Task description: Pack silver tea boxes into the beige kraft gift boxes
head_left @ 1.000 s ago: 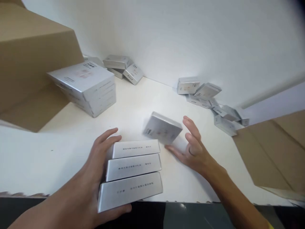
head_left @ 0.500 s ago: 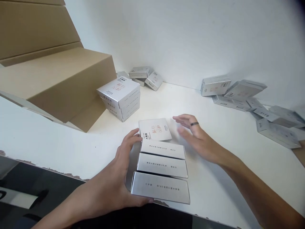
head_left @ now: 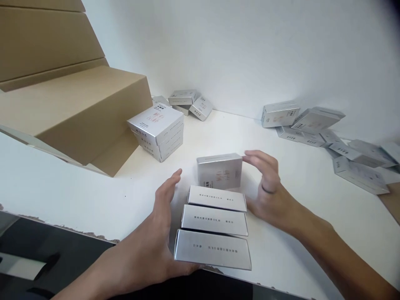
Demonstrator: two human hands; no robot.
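Note:
Three small silver cartons stand on edge in a row before me: a rear carton (head_left: pixel 217 199), a middle carton (head_left: pixel 215 220) and a front carton (head_left: pixel 213 249). My left hand (head_left: pixel 156 233) lies along their left side, fingers spread, its thumb by the near face of the front one. Just behind the row, another silver box (head_left: pixel 219 171) with red print is upright. My right hand (head_left: pixel 267 189), wearing a dark ring, grips that box at its right edge; the thumb is partly hidden behind the row.
A large open brown cardboard box (head_left: pixel 103 108) lies at the left. Beside it is a stack of silver boxes (head_left: pixel 158 131). More silver boxes (head_left: pixel 187 102) lie against the wall, and a loose pile (head_left: pixel 318 121) spreads at the right. The table's chipped front edge (head_left: pixel 96 237) is close.
The box behind the row has gone from lying flat to upright, with my right hand now at its right edge. My left fingers have come away from the row's rear corner.

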